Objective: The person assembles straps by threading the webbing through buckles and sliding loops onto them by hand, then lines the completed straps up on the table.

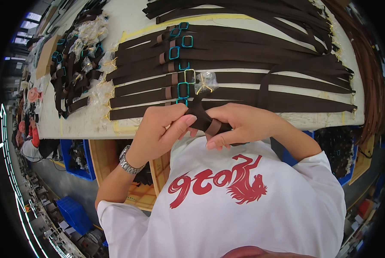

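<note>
Close to my body, at the table's near edge, both hands grip a dark brown strap [199,112]. My left hand [164,124], with a metal watch [129,160] on its wrist, pinches the strap from the left. My right hand [233,122] is closed round its right part, next to a lighter brown keeper loop [214,127]. The strap's end beyond the right fingers is hidden. Just past my hands, similar straps [233,93] lie side by side. Blue-coated rectangular buckles [183,90] run across them, and crumpled clear plastic [208,81] rests nearby.
More straps are bunched on the white table [239,22] at the far side. To the left lies a tangled heap of straps and plastic wrap [83,56]. Blue crates [77,160] and a wooden box [103,165] stand below the table edge. Long brown strips [370,86] hang at the right.
</note>
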A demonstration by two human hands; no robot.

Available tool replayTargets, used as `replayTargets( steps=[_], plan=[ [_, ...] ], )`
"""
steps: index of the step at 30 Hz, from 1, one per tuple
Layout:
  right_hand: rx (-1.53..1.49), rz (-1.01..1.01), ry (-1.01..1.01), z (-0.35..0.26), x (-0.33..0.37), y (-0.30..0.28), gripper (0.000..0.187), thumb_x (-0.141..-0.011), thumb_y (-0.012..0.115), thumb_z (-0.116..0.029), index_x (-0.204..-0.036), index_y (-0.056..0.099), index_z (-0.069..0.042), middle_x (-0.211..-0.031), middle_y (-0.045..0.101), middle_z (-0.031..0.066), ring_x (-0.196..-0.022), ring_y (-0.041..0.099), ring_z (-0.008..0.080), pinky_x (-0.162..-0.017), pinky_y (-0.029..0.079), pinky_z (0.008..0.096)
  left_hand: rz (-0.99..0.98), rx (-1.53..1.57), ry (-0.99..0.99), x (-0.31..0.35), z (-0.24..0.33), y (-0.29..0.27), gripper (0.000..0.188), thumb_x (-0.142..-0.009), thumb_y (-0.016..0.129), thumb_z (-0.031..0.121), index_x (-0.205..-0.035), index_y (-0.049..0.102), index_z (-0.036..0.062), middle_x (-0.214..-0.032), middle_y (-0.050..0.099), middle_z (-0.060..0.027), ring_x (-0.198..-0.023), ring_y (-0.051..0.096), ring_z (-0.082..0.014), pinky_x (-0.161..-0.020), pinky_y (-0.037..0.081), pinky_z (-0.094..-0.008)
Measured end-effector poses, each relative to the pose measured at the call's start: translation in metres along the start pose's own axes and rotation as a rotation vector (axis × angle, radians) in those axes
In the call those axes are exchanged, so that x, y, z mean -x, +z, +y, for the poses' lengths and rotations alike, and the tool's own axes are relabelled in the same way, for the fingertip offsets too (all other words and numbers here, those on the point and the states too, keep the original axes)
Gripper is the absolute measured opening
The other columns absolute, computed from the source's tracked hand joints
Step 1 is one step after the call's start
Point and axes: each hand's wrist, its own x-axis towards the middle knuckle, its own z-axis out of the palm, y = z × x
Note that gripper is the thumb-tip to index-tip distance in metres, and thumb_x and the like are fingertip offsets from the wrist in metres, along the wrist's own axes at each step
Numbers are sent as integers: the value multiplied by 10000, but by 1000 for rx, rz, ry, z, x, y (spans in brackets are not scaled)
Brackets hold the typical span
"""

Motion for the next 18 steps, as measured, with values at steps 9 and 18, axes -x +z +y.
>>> replayTargets(
  steps=[9,18],
  plan=[
    [642,659,-318,-6,13,13,288,-925,820,-157,-1088,620,-30,-1109,701,132,-904,693,362,-788,562,444,533,1153,-699,21,42,14,331,-1097,611,197,-871,702,-26,-751,695,-67,-526,499,-87,-485,388,-271],
    [547,480,-546,-6,17,21,159,-924,808,-50,-1007,682,1,-1135,709,137,-1000,675,323,-852,540,418,561,-93,-61,16,54,-21,341,-1093,577,259,-1017,746,-28,-910,698,-147,-798,647,-244,-713,506,-352]
  ],
)
